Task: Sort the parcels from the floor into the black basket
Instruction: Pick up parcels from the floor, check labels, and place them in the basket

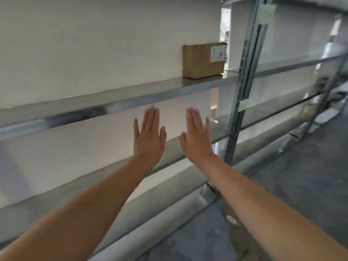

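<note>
Both arms reach forward side by side in front of a metal shelving rack. My left hand (149, 133) and my right hand (196, 134) are held flat, backs toward me, fingers straight and together, holding nothing. A brown cardboard parcel (204, 61) with a white label stands on the upper shelf (120, 97), above and to the right of my hands. Under my right forearm a brown parcel (230, 213) lies on the floor, mostly hidden by the arm. No black basket is in view.
The rack has several long grey shelves against a white wall, with an upright post (243, 87) just right of my hands. Grey concrete floor (293, 187) stretches to the right. More shelving continues at the far right.
</note>
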`<act>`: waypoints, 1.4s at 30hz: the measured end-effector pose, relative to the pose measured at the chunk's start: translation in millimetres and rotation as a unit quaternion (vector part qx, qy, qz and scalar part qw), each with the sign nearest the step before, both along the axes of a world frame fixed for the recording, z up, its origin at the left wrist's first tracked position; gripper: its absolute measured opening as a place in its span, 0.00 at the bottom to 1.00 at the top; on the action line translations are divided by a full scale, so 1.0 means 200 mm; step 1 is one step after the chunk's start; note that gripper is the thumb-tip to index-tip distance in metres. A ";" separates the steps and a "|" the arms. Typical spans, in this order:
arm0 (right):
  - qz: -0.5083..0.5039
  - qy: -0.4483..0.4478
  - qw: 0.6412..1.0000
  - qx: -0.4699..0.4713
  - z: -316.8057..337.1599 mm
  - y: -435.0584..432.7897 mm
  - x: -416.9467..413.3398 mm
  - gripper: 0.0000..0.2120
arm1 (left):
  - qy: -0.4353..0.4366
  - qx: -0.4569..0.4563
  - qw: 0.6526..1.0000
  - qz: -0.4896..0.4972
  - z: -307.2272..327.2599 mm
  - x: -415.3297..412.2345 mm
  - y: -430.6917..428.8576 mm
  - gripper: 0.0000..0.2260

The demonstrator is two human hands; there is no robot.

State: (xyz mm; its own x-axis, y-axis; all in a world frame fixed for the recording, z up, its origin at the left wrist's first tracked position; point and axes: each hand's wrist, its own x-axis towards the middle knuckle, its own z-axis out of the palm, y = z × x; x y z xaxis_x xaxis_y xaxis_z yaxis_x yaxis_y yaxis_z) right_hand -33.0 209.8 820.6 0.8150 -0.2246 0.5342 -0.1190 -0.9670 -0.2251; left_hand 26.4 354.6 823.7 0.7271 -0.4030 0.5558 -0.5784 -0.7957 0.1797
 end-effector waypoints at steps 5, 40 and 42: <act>-0.123 0.019 0.992 0.012 -0.09 -0.38 -0.22 0.34 | -0.004 0.018 0.994 -0.111 -0.11 -0.08 -0.47 0.26; -0.510 0.158 0.830 0.165 -0.75 -1.51 -0.44 0.34 | 0.122 0.132 0.848 -0.499 -0.80 0.16 -2.12 0.26; -0.510 0.162 0.826 0.178 -0.80 -1.62 -0.48 0.34 | 0.115 0.144 0.840 -0.510 -0.83 0.11 -2.22 0.26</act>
